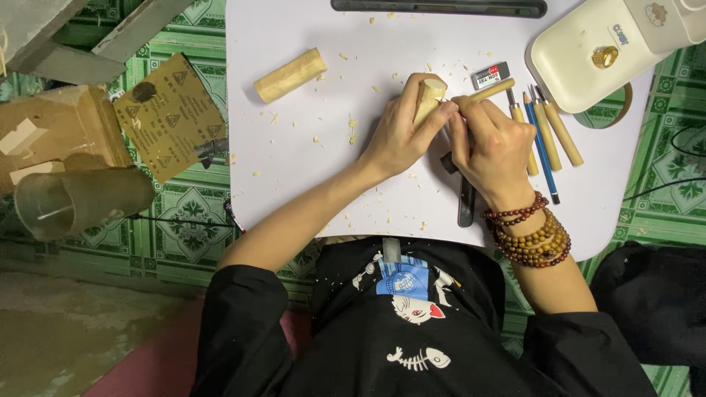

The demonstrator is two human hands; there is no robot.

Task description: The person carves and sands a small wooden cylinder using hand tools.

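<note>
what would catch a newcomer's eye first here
At the middle of the white table, the left hand grips a pale wooden peg while the right hand works a carving tool against its tip. Wood chips dot the table, and a second wooden cylinder lies upper left.

1. Black top with sleeves pushed up past the elbows.
2. Cartoon cat and fishbone print on the chest.
3. Brown wooden bead bracelets (531,234) stacked on the right wrist, at four o'clock.
</note>
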